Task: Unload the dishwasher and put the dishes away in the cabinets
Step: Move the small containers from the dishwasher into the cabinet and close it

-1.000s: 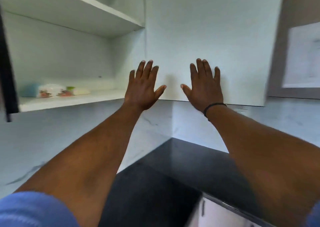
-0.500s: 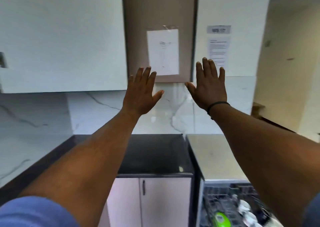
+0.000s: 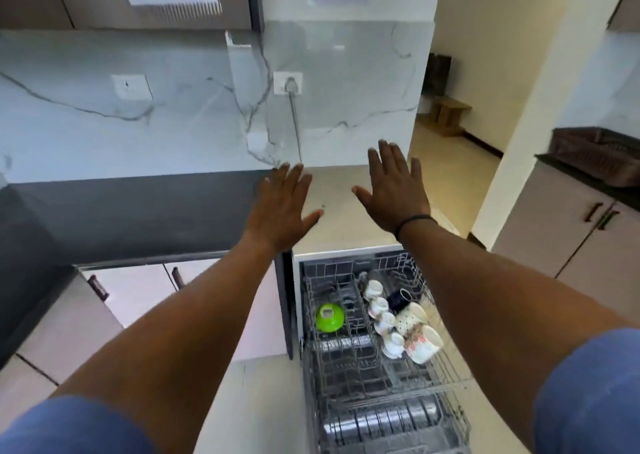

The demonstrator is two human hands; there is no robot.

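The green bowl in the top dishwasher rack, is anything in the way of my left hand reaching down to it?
Nothing visible blocks it. The left hand hovers open above the counter, and the green bowl sits upside down, uncovered, on the left side of the upper rack. The cups stand apart, to its right.

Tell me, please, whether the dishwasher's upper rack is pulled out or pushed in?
Pulled out: the upper rack extends forward past the counter edge, exposing the green bowl and mugs.

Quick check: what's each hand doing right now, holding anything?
Left hand: open, fingers straight, holding nothing.
Right hand: open, fingers spread, holding nothing.
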